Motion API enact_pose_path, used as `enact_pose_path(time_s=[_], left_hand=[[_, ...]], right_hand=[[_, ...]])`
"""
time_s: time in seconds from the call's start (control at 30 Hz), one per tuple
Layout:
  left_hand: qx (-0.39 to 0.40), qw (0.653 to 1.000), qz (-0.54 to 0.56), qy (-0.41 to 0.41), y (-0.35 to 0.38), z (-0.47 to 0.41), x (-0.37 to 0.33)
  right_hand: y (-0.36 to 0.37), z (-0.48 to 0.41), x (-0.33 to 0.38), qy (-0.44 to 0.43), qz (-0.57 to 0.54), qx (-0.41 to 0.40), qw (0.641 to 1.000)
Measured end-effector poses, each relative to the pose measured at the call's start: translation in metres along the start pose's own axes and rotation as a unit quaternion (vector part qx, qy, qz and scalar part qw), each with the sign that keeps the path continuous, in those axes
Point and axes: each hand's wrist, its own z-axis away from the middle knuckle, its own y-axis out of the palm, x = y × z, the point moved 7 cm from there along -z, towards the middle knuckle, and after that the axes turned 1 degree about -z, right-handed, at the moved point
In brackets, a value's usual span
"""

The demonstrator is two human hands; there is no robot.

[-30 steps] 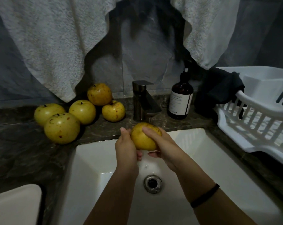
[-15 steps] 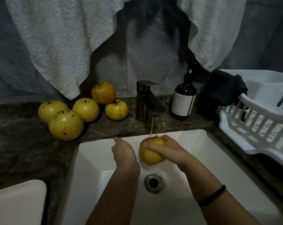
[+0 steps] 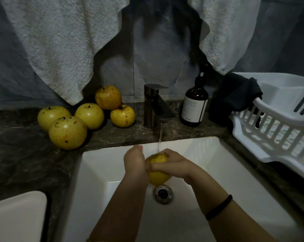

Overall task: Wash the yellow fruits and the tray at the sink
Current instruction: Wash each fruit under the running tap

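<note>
I hold one yellow fruit (image 3: pixel 157 173) over the sink (image 3: pixel 209 163), my right hand (image 3: pixel 174 165) curled across its top, my left hand (image 3: pixel 134 161) cupped against its side. The stream (image 3: pixel 160 137) from the faucet (image 3: pixel 155 107) lands on its top, so I should rotate it, gripping firmly: wet skin probably slips.

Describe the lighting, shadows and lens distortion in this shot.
Head view: dim overall, the white sink brightest; the towels cast dark shadows on the wall; wide-angle distortion bends the dish rack at the right edge; the held fruit looks fairly sharp.
</note>
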Motion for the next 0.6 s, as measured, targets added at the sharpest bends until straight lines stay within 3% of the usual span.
enact_pose_path(time_s=[0.17,0.3,0.6], left_hand=[[0.087,0.989,-0.102,-0.064,0.015,0.015,0.004],[0.107,0.987,-0.100,-0.066,0.018,0.020,0.008],[0.096,0.995,-0.023,-0.007,0.019,0.019,-0.002]], right_hand=[[-0.007,-0.006,0.006,-0.067,-0.018,-0.093,0.993],[-0.011,-0.001,0.018,-0.114,-0.067,-0.118,0.984],[-0.014,0.006,0.028,-0.152,-0.205,-0.052,0.966]])
